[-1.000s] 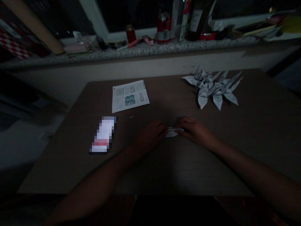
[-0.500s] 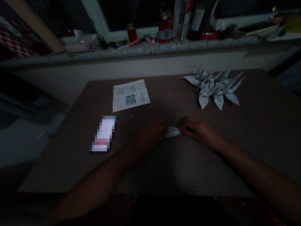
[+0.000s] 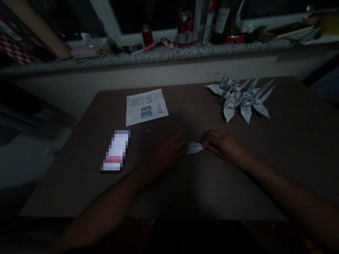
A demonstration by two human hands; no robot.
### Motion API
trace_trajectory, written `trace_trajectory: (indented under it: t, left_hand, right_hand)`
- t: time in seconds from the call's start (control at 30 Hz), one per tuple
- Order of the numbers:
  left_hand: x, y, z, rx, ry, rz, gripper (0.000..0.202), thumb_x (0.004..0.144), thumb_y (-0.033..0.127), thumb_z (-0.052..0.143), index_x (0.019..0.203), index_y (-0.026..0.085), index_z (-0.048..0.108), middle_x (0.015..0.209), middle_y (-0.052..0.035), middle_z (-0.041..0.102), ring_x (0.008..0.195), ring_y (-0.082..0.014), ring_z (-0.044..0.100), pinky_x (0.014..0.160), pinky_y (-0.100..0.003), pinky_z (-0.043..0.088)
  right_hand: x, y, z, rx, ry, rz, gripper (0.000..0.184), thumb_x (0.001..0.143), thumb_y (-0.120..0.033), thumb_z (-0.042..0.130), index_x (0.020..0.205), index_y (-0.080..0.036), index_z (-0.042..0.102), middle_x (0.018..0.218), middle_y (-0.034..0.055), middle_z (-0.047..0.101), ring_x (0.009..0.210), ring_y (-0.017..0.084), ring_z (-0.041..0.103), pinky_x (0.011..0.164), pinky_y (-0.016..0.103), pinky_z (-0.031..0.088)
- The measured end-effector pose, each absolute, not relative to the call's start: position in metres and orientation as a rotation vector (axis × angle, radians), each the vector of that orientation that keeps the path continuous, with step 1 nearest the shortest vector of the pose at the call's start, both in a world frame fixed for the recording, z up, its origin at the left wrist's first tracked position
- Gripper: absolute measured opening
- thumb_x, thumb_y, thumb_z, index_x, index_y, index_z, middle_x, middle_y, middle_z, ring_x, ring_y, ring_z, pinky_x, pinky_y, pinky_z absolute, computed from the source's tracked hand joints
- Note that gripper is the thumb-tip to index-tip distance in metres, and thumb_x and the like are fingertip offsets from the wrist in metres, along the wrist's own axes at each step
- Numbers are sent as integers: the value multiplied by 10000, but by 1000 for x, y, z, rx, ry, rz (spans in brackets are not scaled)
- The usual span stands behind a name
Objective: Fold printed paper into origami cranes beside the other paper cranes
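Note:
A small piece of folded printed paper lies low over the table between my two hands. My left hand pinches its left end, the fingertips hiding that part. At the opposite end, my right hand grips the paper between thumb and fingers. Beyond my right hand, several folded paper cranes sit bunched together, made of similar printed paper. A flat printed sheet rests farther back on the left.
A phone with a lit, blurred screen lies left of my left arm on the brown table. Behind the table, a speckled stone sill carries a red can, a dark bottle and other small items.
Both hands keep hold of the folded paper, and my left hand has shifted very slightly left. The view has moved a little; all else looks the same.

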State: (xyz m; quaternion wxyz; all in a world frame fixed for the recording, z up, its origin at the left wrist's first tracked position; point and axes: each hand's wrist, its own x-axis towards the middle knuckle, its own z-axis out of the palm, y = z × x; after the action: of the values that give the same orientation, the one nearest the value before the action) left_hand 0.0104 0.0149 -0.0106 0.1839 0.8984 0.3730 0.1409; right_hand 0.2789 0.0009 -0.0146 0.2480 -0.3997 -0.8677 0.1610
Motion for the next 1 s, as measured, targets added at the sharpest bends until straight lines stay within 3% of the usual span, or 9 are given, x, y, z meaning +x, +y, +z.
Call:
trace_trajectory:
  t: [0.2,0.43,0.57,0.7,0.83,1.0]
  left_hand:
    - [1,16,-7,2517,989,393,212,1070,264,533,1150,186,713,1088,-56,702,999,-193,671,878,-313,519]
    - [2,16,-8,2515,1005,396,234,1073,270,508,1114,194,725,1067,-57,715,982,-197,677,882,-327,528]
    - [1,17,-8,2467,988,423,231,1069,258,514,1229,209,672,1165,-60,703,1060,-203,670,934,-331,523]
    - [0,18,-5,2441,1037,390,231,1077,254,468,1223,202,640,1164,-75,675,1017,-207,658,896,-337,525]
    - [1,17,-3,2487,1018,382,243,1067,199,429,1176,193,646,1144,-87,651,991,-207,639,865,-335,521]
    - [0,17,-8,2520,947,466,212,1054,190,466,1159,195,650,1130,-80,659,1010,-211,630,884,-347,508]
  right_hand:
    - [279,2,-15,-1082,-2358,429,159,1012,-265,589,893,-214,681,880,88,704,843,251,675,771,384,545]
    - [281,2,-15,-1087,-2323,510,129,997,-272,611,894,-227,675,897,78,706,863,243,684,762,369,550]
    - [280,1,-15,-1064,-2276,519,89,993,-260,616,930,-225,669,930,80,706,874,238,690,773,370,562]
    - [279,-2,-14,-1063,-2236,556,88,1009,-264,596,1057,-229,661,1018,87,725,952,242,710,837,393,588]
    - [276,-5,-15,-1001,-2259,573,261,985,-317,647,1237,-248,643,1240,122,714,1174,287,680,986,477,573]
    - [270,-5,-24,-948,-2343,525,278,964,-314,686,1237,-269,659,1293,127,684,1251,305,643,1028,503,559]
